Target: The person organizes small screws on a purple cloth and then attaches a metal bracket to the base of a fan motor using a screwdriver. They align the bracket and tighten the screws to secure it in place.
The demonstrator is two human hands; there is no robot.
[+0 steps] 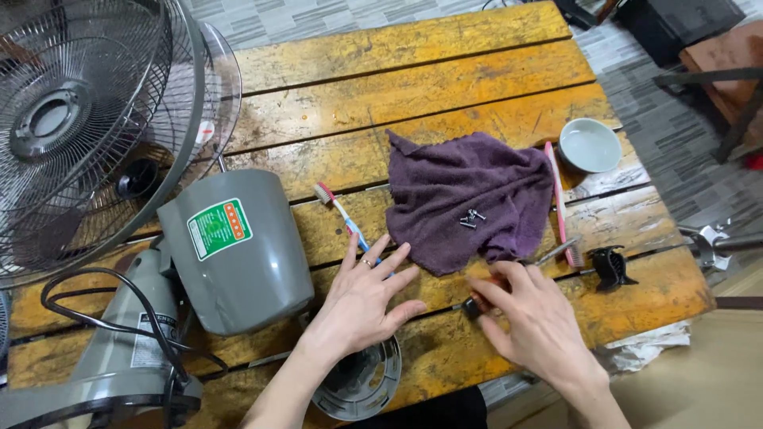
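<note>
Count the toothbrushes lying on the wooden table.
2: a blue-and-white toothbrush left of the purple cloth, under the left hand's fingertips; a pink toothbrush along its right edge.

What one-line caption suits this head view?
Left hand flat near a toothbrush, right hand beside a purple cloth holding screws.

1. Two bare hands: left hand (367, 294), right hand (528, 318).
2. Two toothbrushes: a blue and white toothbrush (342, 210) and a pink toothbrush (559, 199).
3. One purple cloth (469, 195).
4. A few small screws (470, 218) on the cloth; exact count unclear.
5. One white bowl (590, 145).
6. One grey fan motor housing (238, 250).
7. One wire fan guard (87, 119).
8. One black clip (610, 266).
</note>
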